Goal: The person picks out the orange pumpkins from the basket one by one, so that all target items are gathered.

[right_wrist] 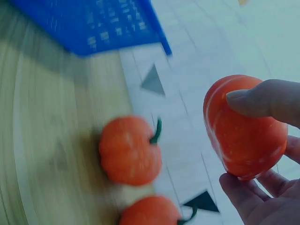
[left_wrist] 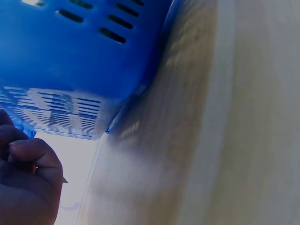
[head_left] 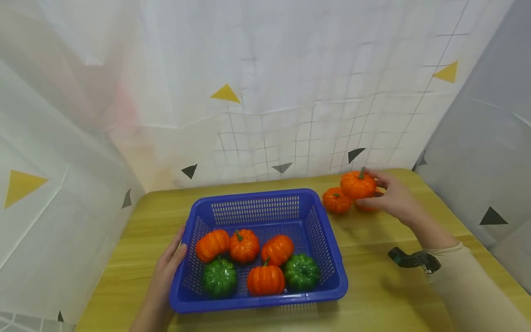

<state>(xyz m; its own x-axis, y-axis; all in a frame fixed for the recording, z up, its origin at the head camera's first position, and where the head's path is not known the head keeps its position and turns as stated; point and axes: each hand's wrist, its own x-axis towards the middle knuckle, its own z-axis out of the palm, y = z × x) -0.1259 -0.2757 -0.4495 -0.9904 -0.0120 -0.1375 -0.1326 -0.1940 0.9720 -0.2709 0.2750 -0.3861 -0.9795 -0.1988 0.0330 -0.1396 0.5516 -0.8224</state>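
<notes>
My right hand [head_left: 392,196] holds a small orange pumpkin [head_left: 356,185] with a green stem, thumb on one side and fingers on the other. In the right wrist view this pumpkin [right_wrist: 246,126] shows raised above the table. Two more orange pumpkins sit below it; one [head_left: 337,201] stands in plain sight and the other [head_left: 367,205] is partly hidden by the hand. My left hand [head_left: 166,263] grips the left rim of a blue plastic basket [head_left: 259,302], its curled fingers [left_wrist: 33,152] showing in the left wrist view.
Inside the basket lie several orange pumpkins [head_left: 244,246] and two green ones [head_left: 302,272]. The wood-grain table [head_left: 373,258] meets a white patterned sheet [head_left: 265,138] at the back, with sheets at both sides too. A dark band [head_left: 415,259] sits on the right wrist.
</notes>
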